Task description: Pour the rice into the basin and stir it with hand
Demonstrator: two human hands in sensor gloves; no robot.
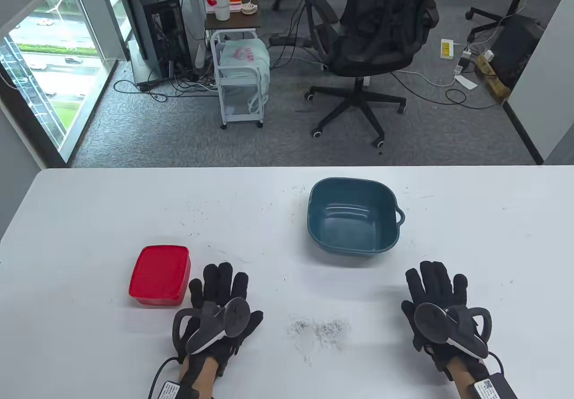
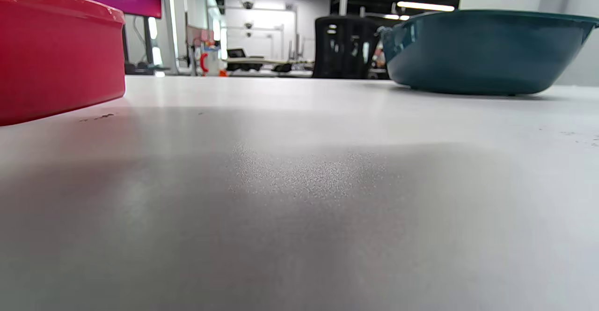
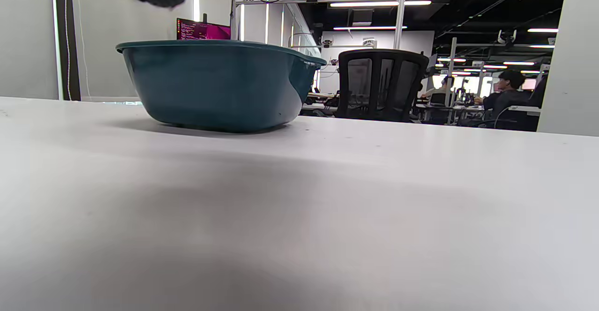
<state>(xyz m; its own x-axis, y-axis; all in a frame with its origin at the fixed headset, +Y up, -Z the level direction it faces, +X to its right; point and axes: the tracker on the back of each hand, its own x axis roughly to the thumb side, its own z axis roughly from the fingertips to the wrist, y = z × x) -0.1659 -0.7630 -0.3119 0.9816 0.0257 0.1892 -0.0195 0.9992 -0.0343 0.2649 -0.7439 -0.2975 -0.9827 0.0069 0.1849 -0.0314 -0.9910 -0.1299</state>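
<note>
Both hands, left hand [image 1: 218, 302] and right hand [image 1: 437, 302], lay flat, holding nothing; red box [image 1: 159, 274] lidded, basin [image 1: 353, 250] empty, pouring and stirring undone.

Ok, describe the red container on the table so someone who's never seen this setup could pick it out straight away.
Start at the white table and look to its left half, near the front edge. The red lidded box sits just beyond and to the left of the left hand, untouched. It is the only red, closed, rectangular thing there; the teal basin further right is open and has nothing in it.
</note>
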